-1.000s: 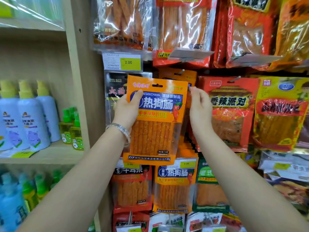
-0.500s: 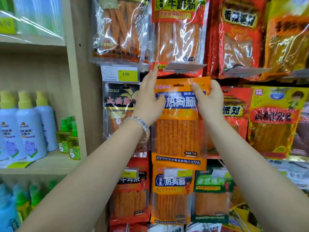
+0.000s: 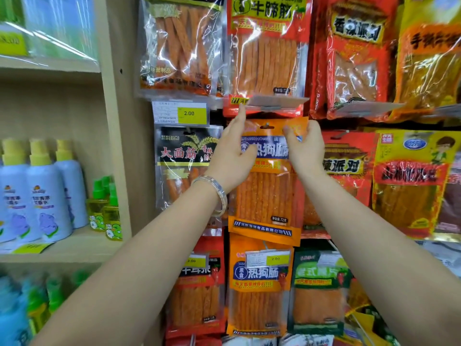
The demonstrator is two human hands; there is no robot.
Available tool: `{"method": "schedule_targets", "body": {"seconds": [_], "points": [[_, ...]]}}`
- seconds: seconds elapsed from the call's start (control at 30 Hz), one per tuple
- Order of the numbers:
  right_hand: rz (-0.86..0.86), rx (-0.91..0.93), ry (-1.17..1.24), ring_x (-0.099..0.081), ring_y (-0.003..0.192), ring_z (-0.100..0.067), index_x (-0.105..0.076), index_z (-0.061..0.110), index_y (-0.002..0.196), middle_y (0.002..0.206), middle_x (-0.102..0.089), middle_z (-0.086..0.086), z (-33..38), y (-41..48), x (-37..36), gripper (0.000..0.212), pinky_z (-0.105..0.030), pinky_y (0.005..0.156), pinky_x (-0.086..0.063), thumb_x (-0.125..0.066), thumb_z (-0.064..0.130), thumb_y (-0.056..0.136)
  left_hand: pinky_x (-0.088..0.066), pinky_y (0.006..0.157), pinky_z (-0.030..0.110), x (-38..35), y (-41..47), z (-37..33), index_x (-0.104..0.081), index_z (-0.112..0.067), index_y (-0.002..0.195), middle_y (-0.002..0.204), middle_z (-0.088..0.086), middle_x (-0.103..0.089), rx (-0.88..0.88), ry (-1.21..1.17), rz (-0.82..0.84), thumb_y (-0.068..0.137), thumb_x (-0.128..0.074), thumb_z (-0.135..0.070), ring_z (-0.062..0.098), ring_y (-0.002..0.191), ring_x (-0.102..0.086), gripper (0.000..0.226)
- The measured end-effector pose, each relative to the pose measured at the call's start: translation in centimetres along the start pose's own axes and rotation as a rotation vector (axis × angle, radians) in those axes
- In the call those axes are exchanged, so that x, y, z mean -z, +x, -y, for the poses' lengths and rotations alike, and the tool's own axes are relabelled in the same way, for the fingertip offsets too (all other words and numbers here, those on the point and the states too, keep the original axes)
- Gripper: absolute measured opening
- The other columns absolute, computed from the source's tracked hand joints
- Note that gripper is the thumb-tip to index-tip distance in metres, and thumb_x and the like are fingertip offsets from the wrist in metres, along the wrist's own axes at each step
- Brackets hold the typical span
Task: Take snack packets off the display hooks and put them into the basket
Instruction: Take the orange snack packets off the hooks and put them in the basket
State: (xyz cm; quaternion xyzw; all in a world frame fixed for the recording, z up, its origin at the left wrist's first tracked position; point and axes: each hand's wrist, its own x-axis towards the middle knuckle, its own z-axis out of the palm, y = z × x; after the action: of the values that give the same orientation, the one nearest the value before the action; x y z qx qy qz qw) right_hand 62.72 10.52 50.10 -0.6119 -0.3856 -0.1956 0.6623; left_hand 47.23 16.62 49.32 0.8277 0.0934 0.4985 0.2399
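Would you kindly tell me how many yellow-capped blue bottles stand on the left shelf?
3, side by side on the wooden shelf: left bottle, middle bottle, right bottle. Others may be hidden beyond the picture's edge.

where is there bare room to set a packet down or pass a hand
Bare shelf board beside the green bottles, and air above the spray bottles. Right of the wooden upright it is crowded: packets overlap around the orange packet.

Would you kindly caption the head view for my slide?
Left hand and right hand hold an orange plastic snack packet at its metal display hook.
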Motion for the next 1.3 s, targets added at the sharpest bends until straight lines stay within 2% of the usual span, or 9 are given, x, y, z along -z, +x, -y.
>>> {"method": "schedule_targets", "body": {"seconds": [0.07, 0.17, 0.27, 0.4, 0.53, 0.77, 1.07, 1.17, 1.3], "points": [[-0.015, 0.018, -0.016, -0.055, 0.095, -0.018, -0.046, 0.011, 0.120, 0.104, -0.058, 0.000, -0.5, -0.4, 0.0, 0.040, -0.029, 0.078, -0.041, -0.060, 0.033, 0.091, -0.017, 0.092, -0.007, -0.7, -0.9, 1.1, -0.004, -0.026, 0.151, 0.151, -0.011, -0.021, 0.009, 0.039, 0.031, 0.094, -0.048, -0.015, -0.024, 0.119, -0.025, 0.073], [-0.077, 0.154, -0.152, -0.045, 0.119, -0.019, -0.035, 0.011, 0.139, 0.132, -0.046, -0.010, -1.5, -2.1, 0.5, 0.062, -0.029, 0.097, -0.037, -0.065, 0.024, 0.086, -0.009, 0.116, 0.024, -2.2, -2.9, 3.2, -0.007, -0.029, 0.150, 0.159, -0.005, -0.007, 0.039, 0.123, 0.107, 0.094, -0.048, -0.017, 0.004, 0.143, -0.006, 0.071], [-0.064, 0.414, -0.396, -0.039, 0.128, -0.029, -0.041, 0.006, 0.138, 0.137, -0.043, -0.018, -3.2, -4.3, 0.8, 0.060, -0.038, 0.107, -0.031, -0.065, 0.013, 0.083, -0.006, 0.115, 0.030, -3.8, -4.8, 5.4, -0.005, -0.031, 0.150, 0.159, -0.005, 0.006, 0.053, 0.219, 0.179, 0.092, -0.050, -0.020, 0.012, 0.145, 0.003, 0.074], [0.160, 0.640, -0.635, -0.044, 0.129, -0.040, -0.053, 0.001, 0.131, 0.139, -0.046, -0.023, -5.5, -5.6, 0.3, 0.048, -0.051, 0.100, -0.040, -0.061, 0.000, 0.083, -0.007, 0.114, 0.038, -5.8, -5.8, 7.4, 0.000, -0.024, 0.151, 0.155, -0.002, 0.025, 0.077, 0.431, 0.211, 0.092, -0.050, -0.024, 0.019, 0.144, 0.016, 0.078], [0.377, 0.524, -0.774, -0.025, 0.142, -0.032, -0.040, 0.005, 0.141, 0.153, -0.028, -0.017, -6.6, -4.3, -1.2, 0.047, -0.042, 0.109, -0.031, -0.044, 0.005, 0.095, -0.008, 0.116, 0.042, -7.5, -5.1, 8.6, 0.004, -0.016, 0.151, 0.153, 0.005, 0.031, 0.163, 0.478, 0.266, 0.092, -0.047, -0.023, 0.024, 0.144, 0.018, 0.077], [0.579, 0.268, -0.648, -0.013, 0.145, -0.029, -0.027, 0.002, 0.146, 0.156, -0.018, -0.018, -7.3, -0.2, -4.6, 0.051, -0.031, 0.117, -0.009, -0.035, 0.002, 0.096, -0.009, 0.116, 0.041, -9.3, -1.6, 10.3, 0.004, -0.009, 0.150, 0.154, 0.012, 0.026, 0.295, 0.502, 0.296, 0.093, -0.045, -0.022, 0.028, 0.144, 0.017, 0.076], [0.611, -0.179, -0.340, -0.043, 0.129, -0.024, -0.031, 0.003, 0.145, 0.144, -0.042, -0.014, -7.3, 0.6, -5.9, 0.045, -0.015, 0.097, -0.029, -0.034, 0.007, 0.100, -0.013, 0.116, 0.038, -9.8, 0.2, 10.8, 0.001, -0.003, 0.149, 0.155, 0.016, 0.021, 0.469, 0.538, 0.452, 0.093, -0.048, -0.022, 0.033, 0.145, 0.000, 0.077], [0.559, -0.220, -0.210, -0.050, 0.105, -0.015, -0.033, 0.006, 0.143, 0.123, -0.051, -0.005, -6.7, -0.6, -4.6, 0.045, -0.020, 0.084, -0.041, -0.035, 0.014, 0.100, -0.020, 0.116, 0.036, -9.2, -0.5, 10.1, 0.000, -0.005, 0.150, 0.157, 0.015, 0.015, 0.449, 0.487, 0.499, 0.094, -0.047, -0.018, 0.032, 0.144, -0.013, 0.074], [0.472, -0.272, -0.052, -0.061, 0.080, -0.013, -0.049, 0.017, 0.122, 0.096, -0.058, 0.002, -5.1, -4.4, -1.3, 0.027, -0.028, 0.075, -0.053, -0.046, 0.016, 0.095, -0.015, 0.115, 0.026, -7.4, -4.0, 7.8, -0.022, -0.003, 0.147, 0.155, 0.017, -0.019, 0.324, 0.313, 0.475, 0.093, -0.043, -0.007, 0.024, 0.143, -0.020, 0.058]]}}
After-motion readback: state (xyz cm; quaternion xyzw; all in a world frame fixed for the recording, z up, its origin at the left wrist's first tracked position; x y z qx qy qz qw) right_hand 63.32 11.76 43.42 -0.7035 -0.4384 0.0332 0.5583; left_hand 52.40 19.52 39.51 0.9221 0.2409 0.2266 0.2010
